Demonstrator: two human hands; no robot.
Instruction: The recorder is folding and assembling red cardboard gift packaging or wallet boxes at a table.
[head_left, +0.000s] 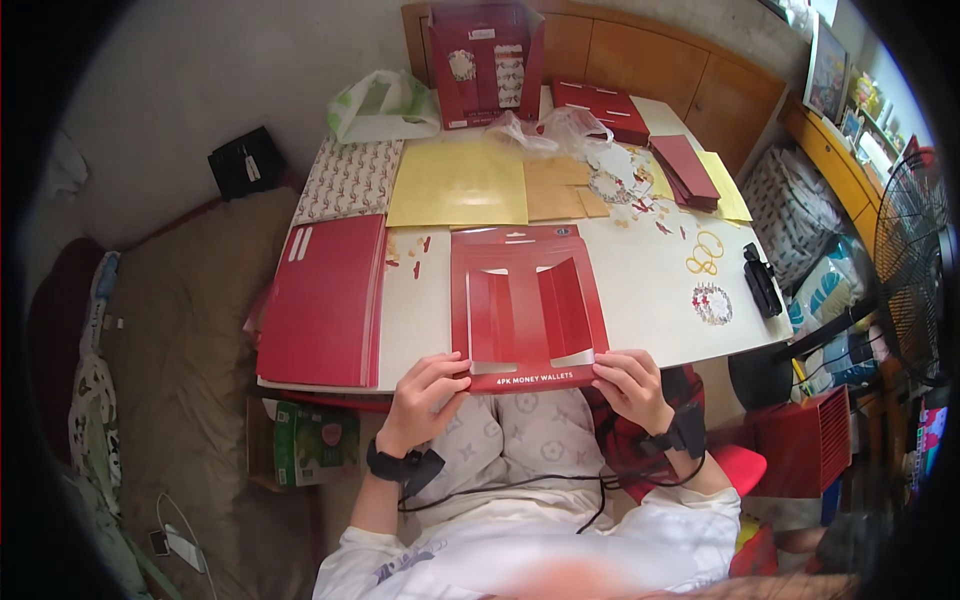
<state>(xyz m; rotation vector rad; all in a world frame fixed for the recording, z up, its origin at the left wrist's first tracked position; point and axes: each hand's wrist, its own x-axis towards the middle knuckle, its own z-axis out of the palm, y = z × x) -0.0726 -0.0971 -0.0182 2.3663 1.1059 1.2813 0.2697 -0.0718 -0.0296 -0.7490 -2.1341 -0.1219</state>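
Observation:
A flat red cardboard package (525, 330) with two cut-out windows and a hanging tab lies at the table's near edge. Its lower edge juts slightly toward me. My left hand (425, 398) pinches the lower left corner, thumb below and fingers on top. At the opposite lower corner, my right hand (636, 390) grips it the same way. Red flaps show inside the windows. To the left lies a stack of red card sheets (325, 300), and small gold and red cut-outs (415, 262) are scattered between stack and package.
Behind lie patterned sheets (350, 180), a yellow sheet (458, 182), dark red strips (685, 172) and a red display box (485, 65). Yellow rubber bands (705, 252), a round wreath cut-out (712, 304) and a black device (762, 282) sit right. A fan (910, 260) stands beyond the table.

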